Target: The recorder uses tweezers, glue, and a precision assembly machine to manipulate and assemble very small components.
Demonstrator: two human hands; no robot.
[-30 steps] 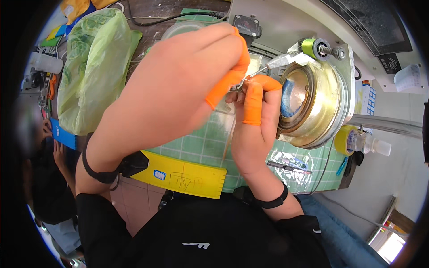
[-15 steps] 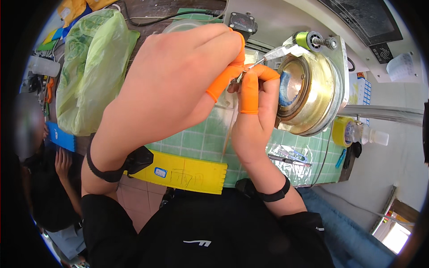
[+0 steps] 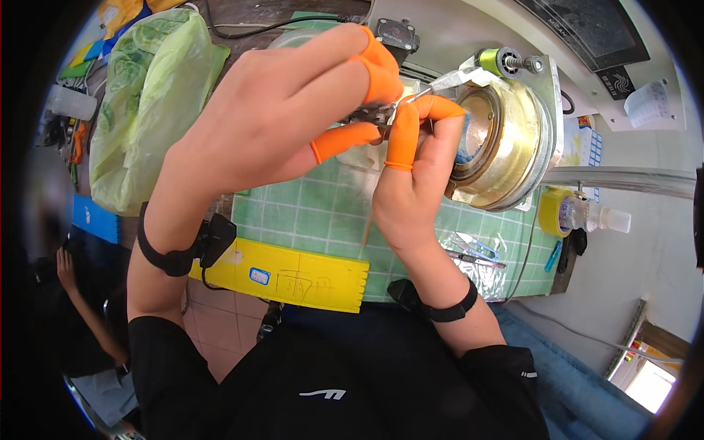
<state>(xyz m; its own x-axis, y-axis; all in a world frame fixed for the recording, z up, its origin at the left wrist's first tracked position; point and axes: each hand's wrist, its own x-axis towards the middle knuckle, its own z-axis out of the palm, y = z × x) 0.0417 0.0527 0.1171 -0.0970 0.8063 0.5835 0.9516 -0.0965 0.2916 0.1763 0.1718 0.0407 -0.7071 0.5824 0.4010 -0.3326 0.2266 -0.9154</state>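
My left hand [image 3: 268, 121], with orange finger cots, reaches in above the green mat. Its thumb and curled fingers lie on either side of a small dark metal part [image 3: 375, 115], which they partly cover. Close against those fingertips, my right hand [image 3: 418, 165] has its cotted thumb and forefinger pinched together. Whatever they grip is too small and hidden to make out. A thin pointed metal tip [image 3: 423, 94] comes down from the upper right to the right fingertips. Just right of them stands a brass-coloured wheel [image 3: 502, 147] with blue material in its hollow.
A spool of lime thread [image 3: 499, 61] sits above the wheel. On the green mat [image 3: 308, 209] lie a yellow ruler-like strip [image 3: 290, 275] and thread snips [image 3: 477, 246]. A green plastic bag [image 3: 150, 110] is at left, yellow tape [image 3: 554, 213] at right. Another person's hand [image 3: 66, 268] shows far left.
My left thumb has drawn away from its fingers, and more of the metal part shows between them. My right hand stays pinched at nearly the same spot. The whole view has shifted slightly.
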